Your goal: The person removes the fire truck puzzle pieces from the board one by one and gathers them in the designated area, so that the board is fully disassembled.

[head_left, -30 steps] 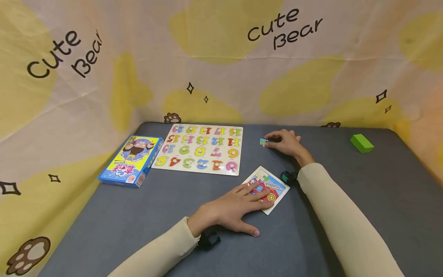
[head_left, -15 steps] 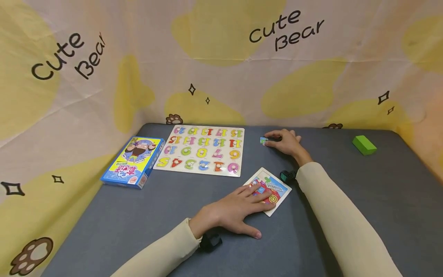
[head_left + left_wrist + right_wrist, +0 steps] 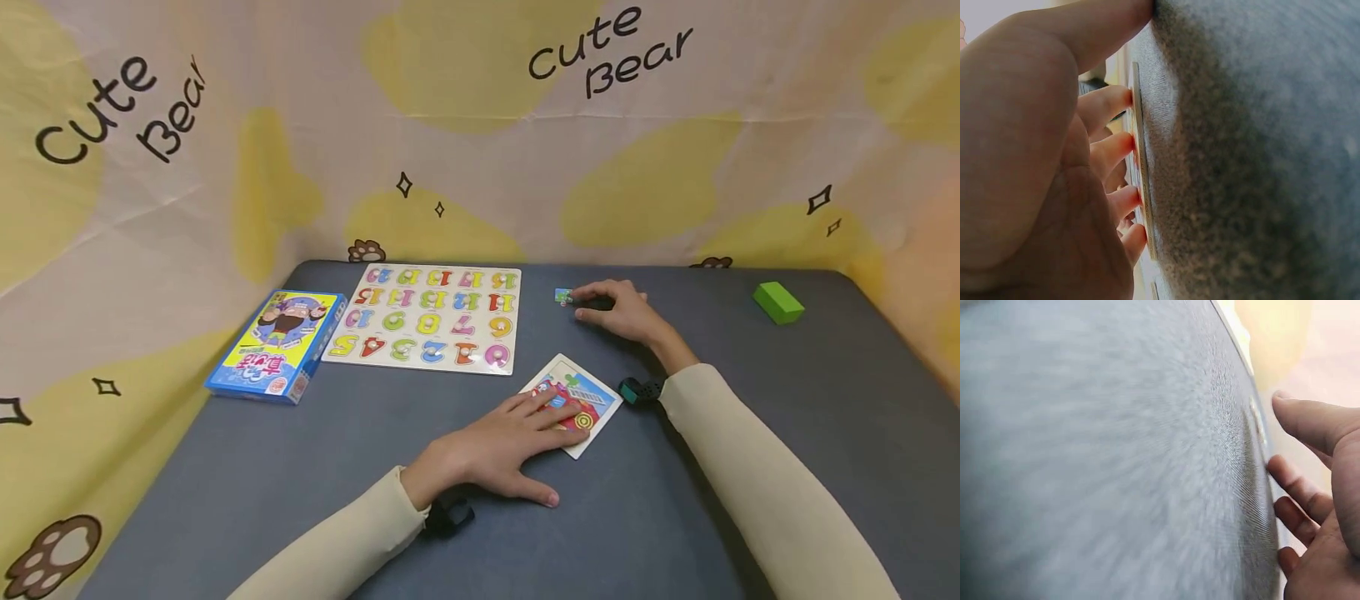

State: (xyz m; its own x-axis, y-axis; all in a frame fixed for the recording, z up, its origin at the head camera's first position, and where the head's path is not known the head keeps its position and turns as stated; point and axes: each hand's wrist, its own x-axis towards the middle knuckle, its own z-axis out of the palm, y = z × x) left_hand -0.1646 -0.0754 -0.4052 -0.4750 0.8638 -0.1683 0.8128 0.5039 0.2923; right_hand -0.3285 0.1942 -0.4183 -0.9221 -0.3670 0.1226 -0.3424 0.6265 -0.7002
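My left hand (image 3: 498, 446) lies spread on a small wooden fire-truck puzzle (image 3: 592, 398), its fingers covering part of the picture. In the left wrist view the fingertips press on the thin puzzle board (image 3: 1141, 156), while the thumb reaches past it toward the tabletop. A small blue-green puzzle piece (image 3: 563, 296) lies flat on the table at the back. Just to its right is my right hand (image 3: 626, 312), thumb and index finger parted, the index fingertip close to the piece's edge. Whether that fingertip touches it, I cannot tell. Nothing shows between the right fingers in the right wrist view.
A number puzzle board (image 3: 435, 319) lies at the back left, with a blue and yellow box (image 3: 277, 346) beside it. Far right sits a green block (image 3: 779, 302). A printed cloth (image 3: 465, 150) hangs behind the grey table (image 3: 300, 475).
The right thumb has come away from the small puzzle piece, so the pinch is released and the piece stays on the table. The left hand keeps its place; the head view shifts slightly.
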